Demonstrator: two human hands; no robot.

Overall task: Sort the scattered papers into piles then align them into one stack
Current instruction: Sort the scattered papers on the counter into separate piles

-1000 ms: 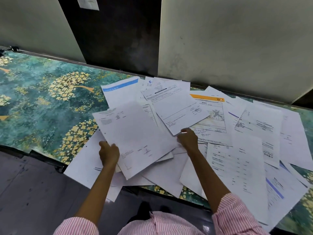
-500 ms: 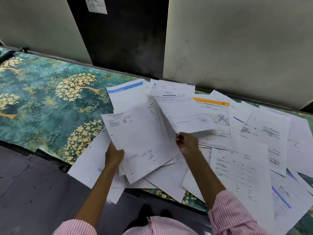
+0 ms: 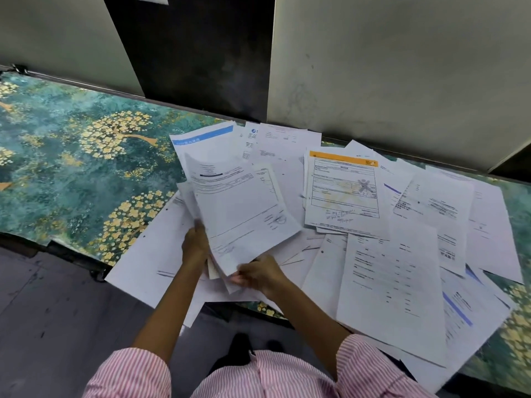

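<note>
Several white printed papers lie scattered and overlapping over the right half of a table with a teal and gold floral cover (image 3: 71,173). My left hand (image 3: 195,245) grips the lower left edge of a small bundle of sheets (image 3: 241,208), raised and tilted above the table. My right hand (image 3: 258,275) is blurred at the bundle's lower corner, fingers curled on the sheets' edges. An orange-headed form (image 3: 342,188) lies flat just right of the bundle. A blue-headed sheet (image 3: 201,139) lies behind it. A long printed sheet (image 3: 393,282) lies to the right of my right forearm.
A pale wall with a dark vertical panel (image 3: 195,53) stands directly behind the table. The table's front edge (image 3: 71,251) runs on the left above a grey floor; some sheets overhang it. The cover's left half shows bare.
My right hand lifted a printed sheet from the middle of the spread and brought it onto the sheet my left hand holds. Both hands now hold one bundle, right hand moved down to its lower corner.
</note>
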